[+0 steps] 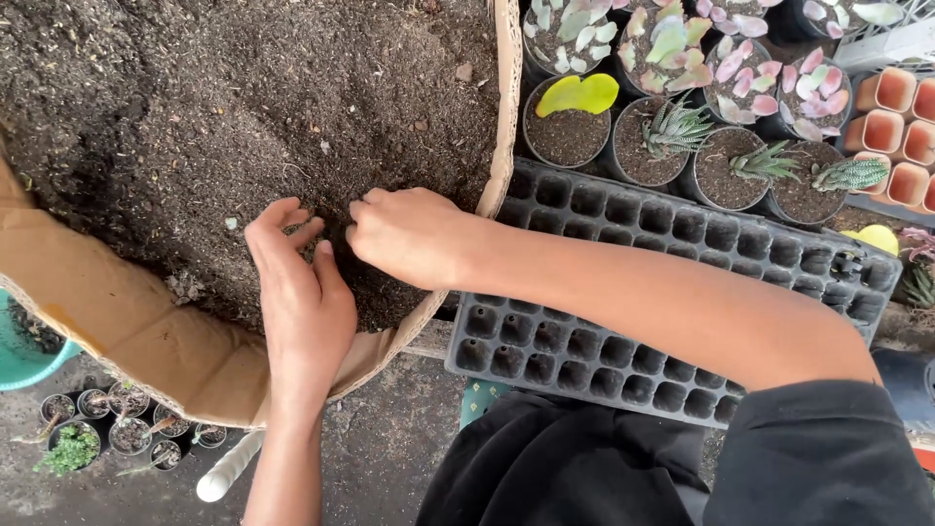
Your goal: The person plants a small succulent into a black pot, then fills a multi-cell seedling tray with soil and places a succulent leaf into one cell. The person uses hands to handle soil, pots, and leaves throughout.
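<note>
So, both my hands are down in the potting soil (243, 107), which sits heaped in the big brown sack (127, 321) with its rim rolled down. My left hand (302, 292) lies flat on the soil near the sack's front edge, fingers spread and slightly curled, nothing gripped. My right hand (409, 234) is right beside it, almost touching, cupped knuckles-up and dug in; I can't tell how much soil is inside that fist. The black seedling tray (672, 292) sits just right of the sack, under my right forearm, its cells looking empty. Beyond the tray are small pots of succulents (682, 127), and more tiny pots (107, 429) on the ground below the sack. For scooping well, I'd say keep both palms close together so loose mix doesn't spill over the sack's rim.
</note>
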